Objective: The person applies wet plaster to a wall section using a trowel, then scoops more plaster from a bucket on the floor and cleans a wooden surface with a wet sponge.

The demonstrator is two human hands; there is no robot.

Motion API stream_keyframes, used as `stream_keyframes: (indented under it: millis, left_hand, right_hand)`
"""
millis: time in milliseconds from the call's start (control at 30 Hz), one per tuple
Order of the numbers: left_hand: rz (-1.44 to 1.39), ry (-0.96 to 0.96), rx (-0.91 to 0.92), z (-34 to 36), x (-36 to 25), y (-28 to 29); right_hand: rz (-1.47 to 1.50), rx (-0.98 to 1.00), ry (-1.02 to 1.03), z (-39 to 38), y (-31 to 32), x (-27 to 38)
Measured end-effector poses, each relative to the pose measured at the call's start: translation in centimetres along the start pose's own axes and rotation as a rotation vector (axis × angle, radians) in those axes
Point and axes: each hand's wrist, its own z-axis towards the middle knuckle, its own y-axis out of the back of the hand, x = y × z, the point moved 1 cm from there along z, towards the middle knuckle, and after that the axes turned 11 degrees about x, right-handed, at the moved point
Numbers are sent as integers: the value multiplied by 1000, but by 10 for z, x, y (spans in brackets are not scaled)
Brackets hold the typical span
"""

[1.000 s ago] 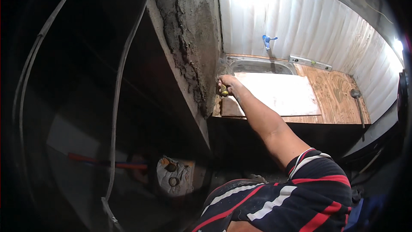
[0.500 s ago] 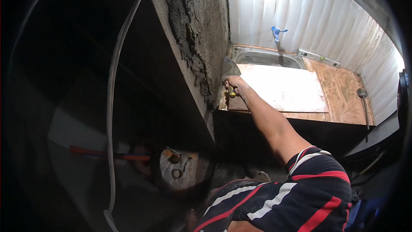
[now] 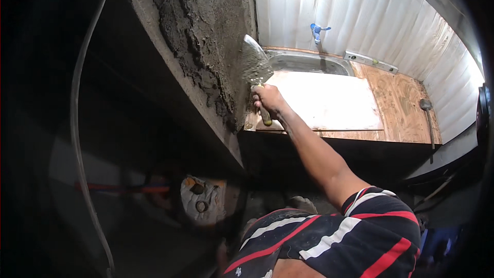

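Arm (image 3: 324, 157), right, outstretched, elbow slightly bent; right hand (image 3: 268, 99) wrapped round the yellowish handle (image 3: 266, 119) of 1 mortar-smeared metal trowel (image 3: 260, 72). Blade (image 3: 256, 61) above grip, beside rough grey mortar-covered wall (image 3: 211, 36); contact unclear. Left hand (image 3: 222, 257) dim, well below the grip; hold cannot be told.

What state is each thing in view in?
Right hand: closed around trowel
Trowel: blade smeared grey
Left wall: rough, unevenly coated
Sink: partly covered by board
Board: lying over sink
Level: resting on counter
Counter: stained
Tap: open or shut unclear
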Motion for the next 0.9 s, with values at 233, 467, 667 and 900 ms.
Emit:
stream_keyframes:
  millis: [233,467,667,900]
  left_hand:
    - [52,-63,-75,-28,-18,11]
    - [95,-20,-66,-69,32,12]
    - [-165,106,-81,-24,17,6]
    - [-333,136,-136,-12,2,18]
  right_hand:
    - [-335,-134,-71,66,26,-30]
    - [-238,-40,56,-14,-21,-48]
    - [-64,-27,88,21,31,-56]
    - [-270,-123,37,27,17,-43]
